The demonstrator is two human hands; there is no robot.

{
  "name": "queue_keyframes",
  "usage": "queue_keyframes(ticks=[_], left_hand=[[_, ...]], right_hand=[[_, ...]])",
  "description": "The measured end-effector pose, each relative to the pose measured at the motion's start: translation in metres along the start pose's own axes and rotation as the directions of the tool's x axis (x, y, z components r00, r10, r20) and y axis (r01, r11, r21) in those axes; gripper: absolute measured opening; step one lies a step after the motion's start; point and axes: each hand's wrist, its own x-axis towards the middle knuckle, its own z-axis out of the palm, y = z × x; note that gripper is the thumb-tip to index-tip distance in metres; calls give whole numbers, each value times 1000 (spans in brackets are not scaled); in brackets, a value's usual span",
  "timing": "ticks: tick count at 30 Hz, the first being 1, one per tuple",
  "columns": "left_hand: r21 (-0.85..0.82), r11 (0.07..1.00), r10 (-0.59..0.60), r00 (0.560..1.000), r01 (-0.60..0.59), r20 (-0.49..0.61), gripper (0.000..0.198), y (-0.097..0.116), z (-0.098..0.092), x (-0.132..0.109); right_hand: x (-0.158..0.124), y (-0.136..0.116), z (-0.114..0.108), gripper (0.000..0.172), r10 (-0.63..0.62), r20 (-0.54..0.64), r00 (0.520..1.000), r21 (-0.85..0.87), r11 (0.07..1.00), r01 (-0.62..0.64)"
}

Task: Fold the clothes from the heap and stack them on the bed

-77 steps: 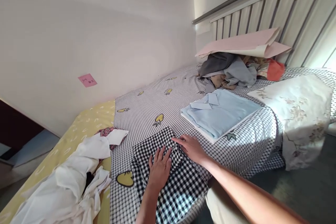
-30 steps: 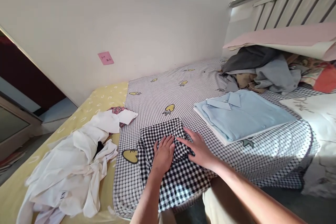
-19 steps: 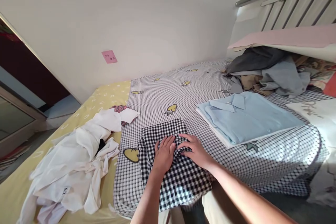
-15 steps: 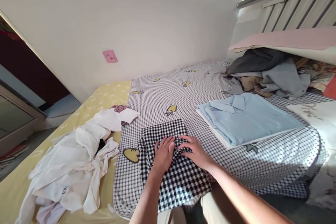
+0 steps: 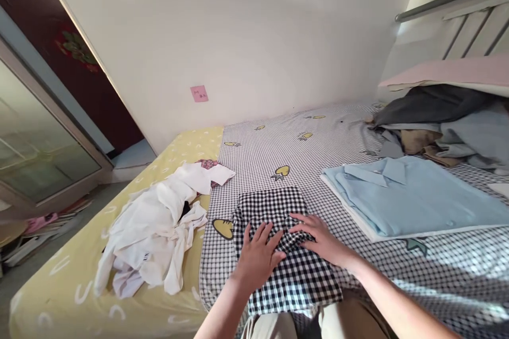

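Observation:
A folded black-and-white checked garment (image 5: 300, 280) lies on the bed close in front of my knees. My left hand (image 5: 260, 254) rests flat on its middle, fingers spread. Just to the right, my right hand (image 5: 320, 238) touches the same cloth with its fingers apart and slightly bent. Some fabric is bunched between the two hands. Whether the garment is a shirt, I cannot tell.
A folded light blue shirt (image 5: 425, 196) lies on white cloth at the right. Crumpled white clothes (image 5: 155, 222) are heaped at the left on a yellow sheet (image 5: 67, 286). Dark and grey clothes (image 5: 433, 111) are piled at the back right. A wall (image 5: 278, 37) bounds the bed behind.
The view has turned left, so everything sits further right in the picture. My left hand's fingers are spread wider on the checked garment. My right hand stays on the cloth.

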Motion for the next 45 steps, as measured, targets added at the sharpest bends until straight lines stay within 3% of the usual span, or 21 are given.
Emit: queue_keyframes(ticks=[3, 5, 6, 8, 9, 11, 13, 15, 17, 19, 23, 32, 38, 45], left_hand=[[22, 999, 26, 1000, -26, -5, 63, -3, -2, -19], [-39, 999, 20, 999, -21, -30, 57, 2, -15, -21], [-85, 996, -4, 998, -1, -59, 56, 7, -24, -17], [-172, 983, -89, 983, 61, -163, 67, 18, -46, -1], [-197, 976, -136, 963, 90, -232, 70, 23, -56, 10], [-186, 975, -184, 909, 121, -374, 67, 29, -67, 36], [-107, 980, -198, 882, 168, -427, 56, 27, -60, 57], [-24, 967, -246, 908, 253, -339, 48, 18, -36, 68], [-7, 946, -319, 931, 323, -178, 51, 6, -5, 69], [-19, 937, -348, 927, 348, -143, 55, -5, 21, 64], [-20, 935, -354, 924, 355, -145, 57, -16, 43, 62], [-54, 934, -358, 926, 354, -120, 58, -6, 32, 60], [-99, 928, -372, 911, 359, -180, 54, 4, 27, 34], [-154, 902, -426, 890, 403, -164, 54, 14, 31, -5]], right_hand=[[-12, -3, -36, 52, 41, 212, 976, -13, 999, -39], [-14, -10, -62, 41, 76, 248, 966, 22, 996, -84], [-11, -15, -71, 35, 90, 204, 975, 52, 993, -102], [3, -30, -79, 39, 115, -9, 993, 86, 990, -114], [14, -38, -77, 41, 123, -154, 980, 73, 991, -113], [39, -53, -59, 41, 99, -406, 908, -36, 992, -125], [61, -63, -28, 46, 15, -473, 881, -191, 974, -119], [74, -64, 5, 52, -20, -384, 923, -338, 933, -120], [77, -58, 30, 52, 42, -231, 972, -406, 904, -135], [76, -51, 43, 52, 109, -125, 986, -420, 895, -152], [73, -45, 40, 54, 165, -78, 983, -415, 891, -183], [73, -40, 45, 54, 137, -118, 984, -445, 878, -175], [73, -31, 50, 54, 102, -143, 984, -469, 869, -158], [71, -29, 50, 56, 72, -179, 981, -476, 867, -151]])
